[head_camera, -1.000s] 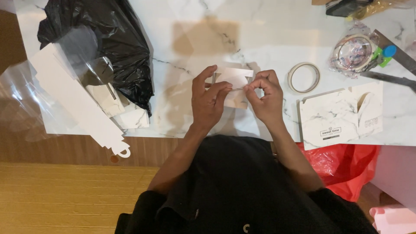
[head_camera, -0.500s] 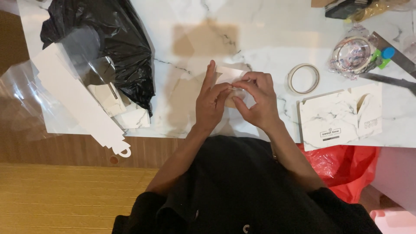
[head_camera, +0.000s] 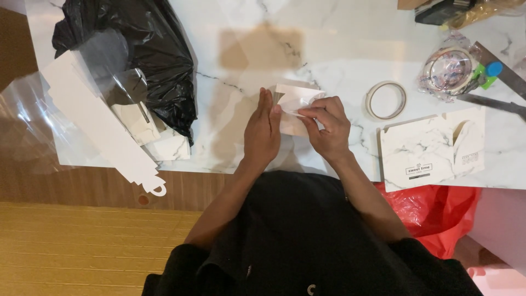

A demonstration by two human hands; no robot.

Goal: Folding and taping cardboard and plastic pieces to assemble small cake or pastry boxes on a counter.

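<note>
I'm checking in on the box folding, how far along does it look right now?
Done: nothing finished shows. In hand: the left hand lies flat against a small white card piece while the right hand pinches its flap. Left: the marble-print box blank lies flat, and white blanks lie by the black bag.

- Bright, even overhead light; warm cast.
- Glare on marble table, black bag and clear film.
- Soft shadow left of hands.
- Sharp centre; slight softness at edges.
</note>
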